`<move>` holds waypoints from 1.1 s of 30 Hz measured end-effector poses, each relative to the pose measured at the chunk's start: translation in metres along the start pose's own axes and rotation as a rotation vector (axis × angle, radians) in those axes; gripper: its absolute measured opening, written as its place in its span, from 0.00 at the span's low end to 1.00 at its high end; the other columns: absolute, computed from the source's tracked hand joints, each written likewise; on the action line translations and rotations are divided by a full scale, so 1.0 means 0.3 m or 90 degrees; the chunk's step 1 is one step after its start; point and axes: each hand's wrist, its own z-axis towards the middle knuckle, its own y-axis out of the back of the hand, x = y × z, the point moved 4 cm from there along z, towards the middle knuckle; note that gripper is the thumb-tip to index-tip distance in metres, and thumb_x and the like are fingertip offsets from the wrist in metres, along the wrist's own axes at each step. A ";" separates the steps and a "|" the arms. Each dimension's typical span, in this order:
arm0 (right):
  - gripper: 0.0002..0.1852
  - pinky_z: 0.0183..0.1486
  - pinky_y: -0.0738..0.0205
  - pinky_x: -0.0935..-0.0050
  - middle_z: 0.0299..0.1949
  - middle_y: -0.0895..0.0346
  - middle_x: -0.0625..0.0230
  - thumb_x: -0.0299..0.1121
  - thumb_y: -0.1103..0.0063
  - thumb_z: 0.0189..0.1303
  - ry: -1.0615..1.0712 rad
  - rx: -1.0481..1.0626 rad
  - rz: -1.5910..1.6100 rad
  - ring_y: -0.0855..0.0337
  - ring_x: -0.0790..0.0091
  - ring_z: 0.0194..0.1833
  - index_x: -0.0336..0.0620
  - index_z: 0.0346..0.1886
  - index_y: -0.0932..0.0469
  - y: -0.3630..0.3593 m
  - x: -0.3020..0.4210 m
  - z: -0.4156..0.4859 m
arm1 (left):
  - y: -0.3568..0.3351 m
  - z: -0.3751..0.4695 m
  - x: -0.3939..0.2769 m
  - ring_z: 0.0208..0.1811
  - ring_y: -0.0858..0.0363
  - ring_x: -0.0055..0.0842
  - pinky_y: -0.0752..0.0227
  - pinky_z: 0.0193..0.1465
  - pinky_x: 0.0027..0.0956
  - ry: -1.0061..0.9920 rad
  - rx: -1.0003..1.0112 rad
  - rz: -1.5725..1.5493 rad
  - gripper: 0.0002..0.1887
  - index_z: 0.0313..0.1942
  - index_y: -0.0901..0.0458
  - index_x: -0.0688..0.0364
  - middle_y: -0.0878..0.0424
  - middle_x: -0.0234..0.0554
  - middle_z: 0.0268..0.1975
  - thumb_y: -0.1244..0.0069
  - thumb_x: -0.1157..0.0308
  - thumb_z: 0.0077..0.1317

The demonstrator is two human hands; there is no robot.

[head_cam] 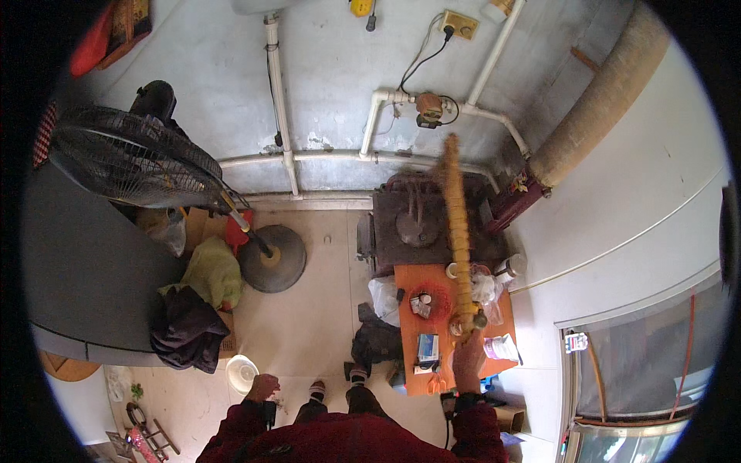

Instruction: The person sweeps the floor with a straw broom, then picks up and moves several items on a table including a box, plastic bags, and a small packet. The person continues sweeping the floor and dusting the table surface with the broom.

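My right hand (468, 356) is closed on the lower end of a long yellowish-brown stick-like thing (459, 231) with ridges along its length; motion blurs its far end, and its exact kind I cannot tell. It reaches up over an orange table (408, 362) and a dark stove (385, 249). My left hand (264, 386) is by the rim of a white bucket (242, 374), its fingers curled; whether anything is in them does not show. On the table lie a red mesh basket (437, 295), a blue-and-white box (428, 347), orange-handled scissors (436, 384) and a white tub (502, 349).
A standing fan (139, 156) leans in from the left, its round base (272, 258) on the floor. Dark cloth (188, 330) hangs off a grey surface (98, 260). White pipes (277, 87) run along the wall, and a thick flue pipe (602, 98) rises at the right.
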 end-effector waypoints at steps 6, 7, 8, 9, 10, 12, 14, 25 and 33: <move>0.19 0.39 0.24 0.51 0.40 0.21 0.46 0.33 0.48 0.63 -0.032 -0.015 -0.053 0.18 0.45 0.40 0.33 0.54 0.34 -0.126 -0.062 0.399 | 0.050 -0.026 0.173 0.37 0.15 0.27 0.21 0.37 0.32 -0.018 0.166 0.185 0.11 0.37 0.17 0.58 0.14 0.36 0.38 0.42 0.66 0.54; 0.19 0.39 0.24 0.51 0.40 0.20 0.47 0.33 0.49 0.63 -0.047 0.005 -0.072 0.18 0.46 0.40 0.33 0.53 0.34 -0.182 -0.053 0.447 | 0.048 -0.032 0.179 0.38 0.15 0.27 0.22 0.37 0.33 -0.051 0.199 0.298 0.10 0.36 0.18 0.57 0.14 0.36 0.38 0.42 0.67 0.53; 0.19 0.39 0.25 0.51 0.39 0.20 0.49 0.34 0.49 0.63 -0.062 0.024 -0.093 0.17 0.48 0.40 0.33 0.53 0.34 -0.253 -0.024 0.497 | 0.037 -0.045 0.165 0.39 0.16 0.26 0.22 0.37 0.33 -0.157 0.229 0.440 0.10 0.35 0.18 0.57 0.14 0.36 0.39 0.42 0.67 0.52; 0.19 0.39 0.25 0.51 0.39 0.20 0.50 0.34 0.49 0.63 -0.094 0.050 -0.118 0.17 0.49 0.40 0.33 0.53 0.33 -0.300 -0.017 0.528 | 0.014 -0.061 0.133 0.39 0.16 0.25 0.22 0.38 0.33 -0.308 0.246 0.511 0.09 0.33 0.19 0.56 0.14 0.37 0.39 0.42 0.67 0.51; 0.18 0.39 0.25 0.52 0.39 0.20 0.51 0.35 0.50 0.64 -0.074 0.058 -0.097 0.17 0.50 0.40 0.33 0.53 0.33 -0.341 -0.002 0.528 | 0.032 -0.057 0.153 0.38 0.16 0.24 0.23 0.36 0.33 -0.039 0.162 0.252 0.08 0.33 0.19 0.57 0.14 0.37 0.39 0.43 0.67 0.53; 0.18 0.38 0.24 0.54 0.38 0.20 0.52 0.36 0.52 0.65 -0.060 0.103 -0.062 0.17 0.51 0.39 0.34 0.54 0.33 -0.433 0.052 0.481 | 0.016 -0.074 0.144 0.36 0.16 0.24 0.23 0.34 0.32 0.142 0.013 0.105 0.07 0.32 0.20 0.59 0.15 0.39 0.38 0.45 0.67 0.55; 0.17 0.37 0.25 0.52 0.37 0.19 0.52 0.36 0.52 0.65 0.344 0.147 -0.389 0.17 0.49 0.38 0.35 0.52 0.32 -0.480 0.152 0.398 | -0.026 -0.085 0.115 0.33 0.17 0.23 0.24 0.32 0.31 0.185 -0.067 0.018 0.07 0.31 0.21 0.61 0.15 0.41 0.37 0.46 0.68 0.57; 0.23 0.36 0.28 0.44 0.31 0.22 0.41 0.37 0.44 0.62 0.073 0.219 0.149 0.20 0.37 0.36 0.34 0.53 0.39 -0.191 0.293 -0.108 | 0.038 0.040 0.110 0.41 0.16 0.31 0.22 0.38 0.38 0.028 0.029 0.050 0.11 0.37 0.25 0.63 0.18 0.43 0.38 0.57 0.64 0.69; 0.26 0.37 0.25 0.46 0.32 0.21 0.42 0.37 0.43 0.59 0.083 0.228 -0.020 0.19 0.39 0.37 0.33 0.55 0.39 -0.302 0.244 -0.143 | 0.168 -0.058 0.198 0.33 0.16 0.31 0.25 0.30 0.40 0.240 0.073 -0.067 0.06 0.28 0.20 0.56 0.17 0.40 0.30 0.46 0.64 0.56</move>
